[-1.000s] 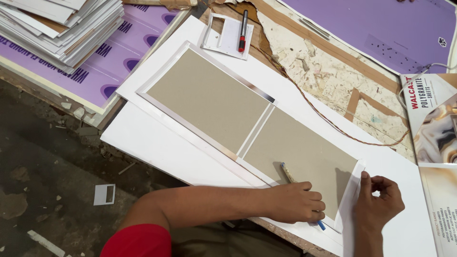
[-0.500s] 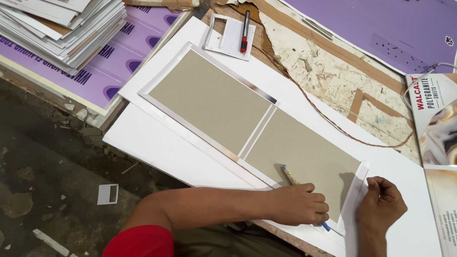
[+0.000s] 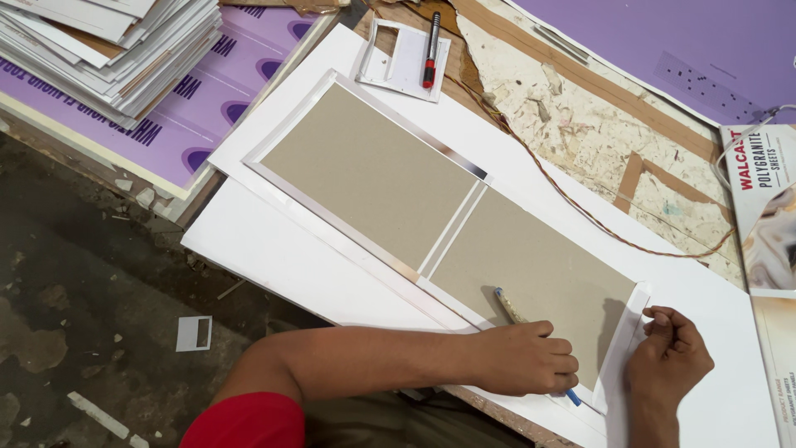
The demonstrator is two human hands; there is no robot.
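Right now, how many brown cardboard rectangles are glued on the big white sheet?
2. The left board lies toward the paper stack; the right board sits beside it across a narrow gap, with the left hand on its near edge.

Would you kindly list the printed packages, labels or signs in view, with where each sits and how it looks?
Sample booklet: right edge, upright rectangle, white cover with red and dark lettering above a marbled picture.
Purple printed sheet: upper left, under a stack of boards, purple with darker arches and lettering.
Purple sheet: top right, plain purple.

red marker (image 3: 429,51) on small white frame (image 3: 404,62), stacked sheets (image 3: 108,41), purple board (image 3: 663,50), brown cord (image 3: 564,191)
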